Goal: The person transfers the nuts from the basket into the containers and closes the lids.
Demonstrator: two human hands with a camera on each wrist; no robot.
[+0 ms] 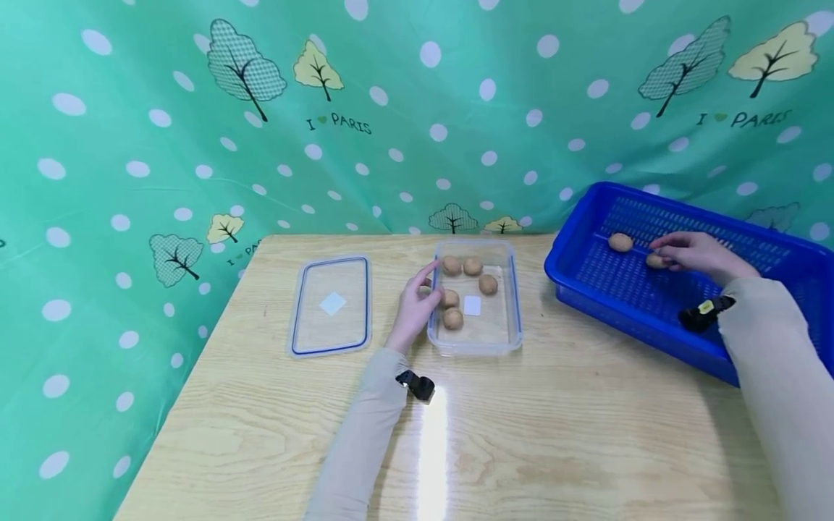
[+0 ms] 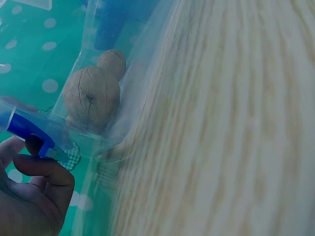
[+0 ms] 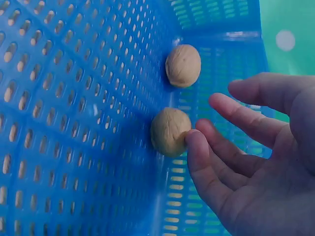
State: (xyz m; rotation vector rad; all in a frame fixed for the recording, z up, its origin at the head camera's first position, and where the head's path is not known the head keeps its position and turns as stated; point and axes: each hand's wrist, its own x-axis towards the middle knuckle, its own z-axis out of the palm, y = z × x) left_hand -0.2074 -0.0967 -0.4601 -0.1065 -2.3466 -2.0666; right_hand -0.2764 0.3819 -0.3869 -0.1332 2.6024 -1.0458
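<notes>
My left hand [image 1: 415, 304] grips the left rim of a clear plastic food container [image 1: 495, 340], thumb and fingers at its blue-edged side in the left wrist view. Several walnuts [image 1: 488, 284] lie inside, mostly along the left and far sides. Inside the blue basket [image 1: 641, 347], my right hand [image 1: 704, 255] reaches down to a walnut [image 3: 171, 132]. Its fingertips are right at that walnut's edge, the fingers spread and not wrapped round it. Another walnut [image 1: 620, 242] rests beside it on the basket floor.
A clear lid [image 1: 331, 340] with a blue seal lies flat on the wooden table [image 1: 274, 434], left of the container. The basket's raised walls surround the right hand. A green dotted cloth [image 1: 391, 94] hangs behind the table.
</notes>
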